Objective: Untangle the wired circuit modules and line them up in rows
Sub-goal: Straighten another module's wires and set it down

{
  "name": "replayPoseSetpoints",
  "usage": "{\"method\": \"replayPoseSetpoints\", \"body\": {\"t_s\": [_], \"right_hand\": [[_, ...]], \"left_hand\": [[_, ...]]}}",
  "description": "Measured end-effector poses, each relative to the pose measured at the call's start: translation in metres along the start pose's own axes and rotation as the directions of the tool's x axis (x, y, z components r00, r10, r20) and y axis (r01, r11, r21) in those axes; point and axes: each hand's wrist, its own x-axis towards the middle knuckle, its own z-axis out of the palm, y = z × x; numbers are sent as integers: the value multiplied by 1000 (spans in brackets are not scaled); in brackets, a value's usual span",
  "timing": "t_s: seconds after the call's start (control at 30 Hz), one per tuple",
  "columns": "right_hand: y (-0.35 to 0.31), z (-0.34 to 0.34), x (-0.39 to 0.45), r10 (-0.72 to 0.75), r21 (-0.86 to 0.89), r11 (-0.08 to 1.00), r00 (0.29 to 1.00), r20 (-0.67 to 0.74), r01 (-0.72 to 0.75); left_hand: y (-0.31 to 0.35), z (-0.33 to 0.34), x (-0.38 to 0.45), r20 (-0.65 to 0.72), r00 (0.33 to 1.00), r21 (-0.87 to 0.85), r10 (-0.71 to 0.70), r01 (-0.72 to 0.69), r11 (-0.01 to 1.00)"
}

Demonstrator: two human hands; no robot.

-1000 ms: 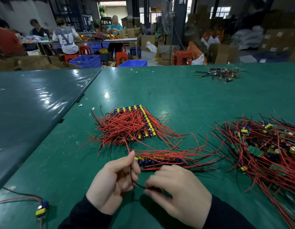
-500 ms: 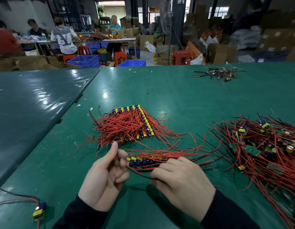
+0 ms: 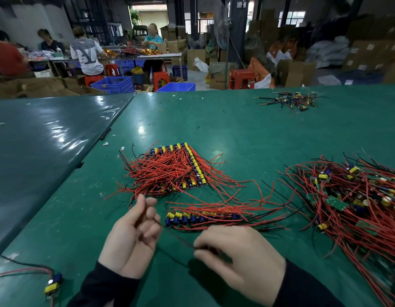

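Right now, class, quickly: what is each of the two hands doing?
Left hand: fingers loosely curled, pinching the thin black wire at its upper end.
Right hand: fingers curled, pinching the same wire lower down.

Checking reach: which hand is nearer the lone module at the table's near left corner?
Left. The left hand is right of and beyond the lone module; the right hand lies farther right, past the left hand.
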Motion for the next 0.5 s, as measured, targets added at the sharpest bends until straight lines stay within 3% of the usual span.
{"method": "replayPoseSetpoints", "body": {"t_s": [0.07, 0.13, 0.2, 0.27, 0.33, 0.4, 0.5], "right_hand": [[-1, -2, -1, 160, 342, 930, 986, -36, -139], [-2, -1, -3, 309, 569, 777, 951, 27, -269], [0, -3, -3, 430, 619, 664, 891, 144, -420], [6, -10, -5, 430, 608, 608, 856, 288, -510], [10, -19, -5, 383, 617, 586, 850, 360, -525], [9, -32, -4, 339, 669, 575, 881, 329, -471], [13, -54, -5, 345, 711, 649, 938, 43, -271]], "left_hand": [[4, -1, 2, -43, 995, -62, 86, -88, 994], [7, -3, 4, -73, 984, -115, 164, -172, 978], [11, -5, 5, -116, 968, -158, 223, -239, 958], [17, -7, 6, -164, 948, -190, 273, -302, 934], [21, -9, 8, -198, 927, -179, 319, -355, 918], [22, -10, 8, -204, 910, -134, 361, -391, 911], [16, -10, 8, -174, 907, -42, 384, -396, 917]]}}
